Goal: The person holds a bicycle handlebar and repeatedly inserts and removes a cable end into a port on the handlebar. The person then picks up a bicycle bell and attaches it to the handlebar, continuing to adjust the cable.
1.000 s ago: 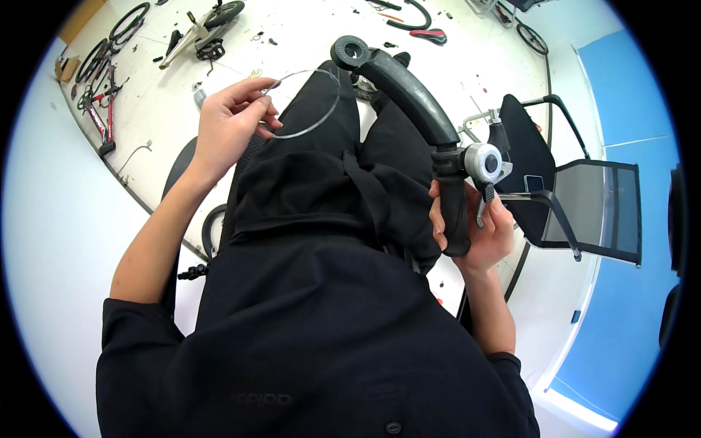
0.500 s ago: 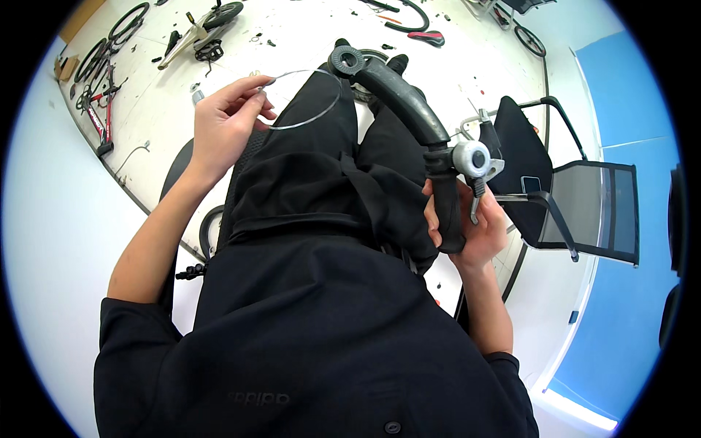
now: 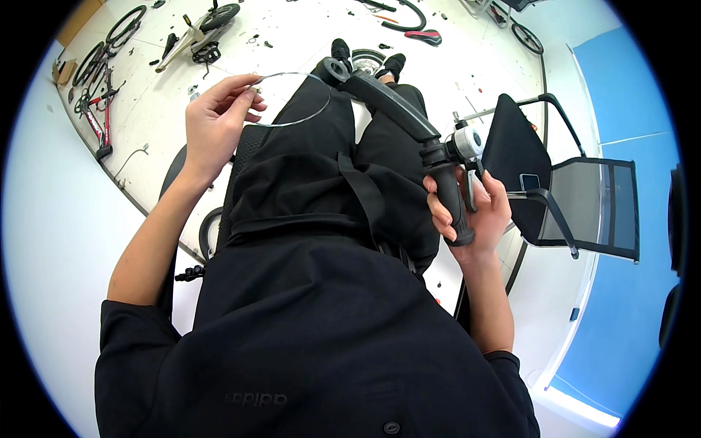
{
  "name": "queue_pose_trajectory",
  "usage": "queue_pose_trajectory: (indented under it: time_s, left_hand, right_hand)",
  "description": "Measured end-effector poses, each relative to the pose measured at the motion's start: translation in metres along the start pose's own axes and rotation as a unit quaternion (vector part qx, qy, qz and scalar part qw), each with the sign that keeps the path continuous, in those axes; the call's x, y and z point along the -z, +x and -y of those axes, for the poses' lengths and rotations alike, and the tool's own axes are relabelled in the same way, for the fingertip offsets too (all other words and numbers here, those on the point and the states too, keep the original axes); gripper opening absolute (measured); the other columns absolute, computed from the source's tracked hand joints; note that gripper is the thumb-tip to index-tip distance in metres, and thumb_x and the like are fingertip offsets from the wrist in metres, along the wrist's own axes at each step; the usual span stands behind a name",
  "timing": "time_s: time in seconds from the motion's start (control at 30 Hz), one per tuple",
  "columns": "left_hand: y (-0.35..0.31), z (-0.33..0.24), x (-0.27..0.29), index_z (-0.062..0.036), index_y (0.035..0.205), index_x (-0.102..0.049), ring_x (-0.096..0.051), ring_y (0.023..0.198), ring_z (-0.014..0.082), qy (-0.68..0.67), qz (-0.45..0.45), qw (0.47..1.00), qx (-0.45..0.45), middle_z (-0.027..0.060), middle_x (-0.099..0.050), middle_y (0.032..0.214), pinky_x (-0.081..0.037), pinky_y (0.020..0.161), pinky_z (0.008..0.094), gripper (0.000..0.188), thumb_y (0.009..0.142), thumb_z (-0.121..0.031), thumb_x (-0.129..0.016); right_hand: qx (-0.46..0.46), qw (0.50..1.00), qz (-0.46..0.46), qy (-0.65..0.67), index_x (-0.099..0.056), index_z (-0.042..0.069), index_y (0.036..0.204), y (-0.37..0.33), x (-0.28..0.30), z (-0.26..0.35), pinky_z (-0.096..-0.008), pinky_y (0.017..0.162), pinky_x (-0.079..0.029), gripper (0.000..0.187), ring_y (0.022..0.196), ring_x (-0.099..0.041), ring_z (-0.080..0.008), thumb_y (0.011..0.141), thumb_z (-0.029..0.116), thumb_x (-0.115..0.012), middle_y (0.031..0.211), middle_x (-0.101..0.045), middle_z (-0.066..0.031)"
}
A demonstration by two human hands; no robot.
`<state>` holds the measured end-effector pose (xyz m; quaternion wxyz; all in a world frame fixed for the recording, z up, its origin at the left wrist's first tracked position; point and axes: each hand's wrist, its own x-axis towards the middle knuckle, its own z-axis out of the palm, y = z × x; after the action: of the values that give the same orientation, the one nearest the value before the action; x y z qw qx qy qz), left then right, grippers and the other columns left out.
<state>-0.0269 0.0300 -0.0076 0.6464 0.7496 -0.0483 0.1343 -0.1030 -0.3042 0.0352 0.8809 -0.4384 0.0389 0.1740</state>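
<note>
Between thumb and fingers, my left hand point(image 3: 219, 128) pinches a thin silvery cable point(image 3: 310, 117) that curls in an open loop over my left thigh. My right hand point(image 3: 478, 215) is wrapped round the black rubber grip point(image 3: 447, 191) of a dark handlebar piece point(image 3: 387, 102). A round toothed clamp end point(image 3: 334, 71) tops this bar, which slants up and left above my knees. Beside the grip sit a silver bell point(image 3: 467, 141) and a brake lever point(image 3: 469, 191), the lever close to my right fingers. The cable's far end is hard to make out.
A black mesh chair point(image 3: 518, 146) stands at my right, a phone point(image 3: 529, 182) on its seat. On the pale floor lie a red-black bicycle frame point(image 3: 98, 120), a white bike frame point(image 3: 186, 44), a saddle point(image 3: 423, 36) and scattered small parts. A wheel point(image 3: 367, 60) rests between my feet.
The handlebar piece has turned in my right hand, so the bell and lever now face differently. Its clamp end has dropped slightly leftward. My left hand and the cable loop have shifted a little left.
</note>
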Motion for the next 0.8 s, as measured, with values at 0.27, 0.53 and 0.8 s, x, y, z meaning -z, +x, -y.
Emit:
queue_pose_trajectory:
  time_s: [0.27,0.53,0.8]
  left_hand:
    - [0.004,0.002,-0.001,0.0032,0.105,-0.064,-0.067,0.082,0.0167,-0.016,0.003,1.0,-0.001,0.0112,-0.066,0.089,-0.056,0.07,0.0268,0.019,0.091,0.001,-0.052]
    - [0.011,0.006,0.011,0.0027,0.093,-0.054,-0.063,0.083,0.0204,-0.14,0.048,0.982,0.118,0.0119,-0.061,0.083,-0.052,0.085,0.0344,0.011,0.089,-0.005,-0.047]
    - [0.009,-0.003,0.003,-0.0041,0.082,-0.056,-0.059,0.088,0.0153,-0.13,0.129,0.963,0.198,0.0058,-0.059,0.078,-0.043,0.093,0.0322,0.025,0.091,-0.028,-0.055]
  right_hand:
    - [-0.058,0.994,-0.013,0.093,-0.044,-0.001,0.103,0.004,0.001,0.001,-0.0237,0.038,-0.041,0.048,0.056,-0.05,-0.0178,0.093,0.044,-0.032,0.096,-0.051,-0.0252]
    - [-0.028,0.999,0.006,-0.042,-0.041,-0.002,0.114,0.003,-0.003,-0.002,-0.0249,0.04,-0.043,0.051,0.054,-0.051,-0.0188,0.094,0.043,-0.03,0.094,-0.054,-0.0249]
    - [0.001,0.994,0.063,-0.088,-0.045,-0.011,0.11,0.0,0.001,-0.001,-0.0264,0.042,-0.045,0.056,0.053,-0.054,-0.019,0.089,0.04,-0.035,0.092,-0.056,-0.0257]
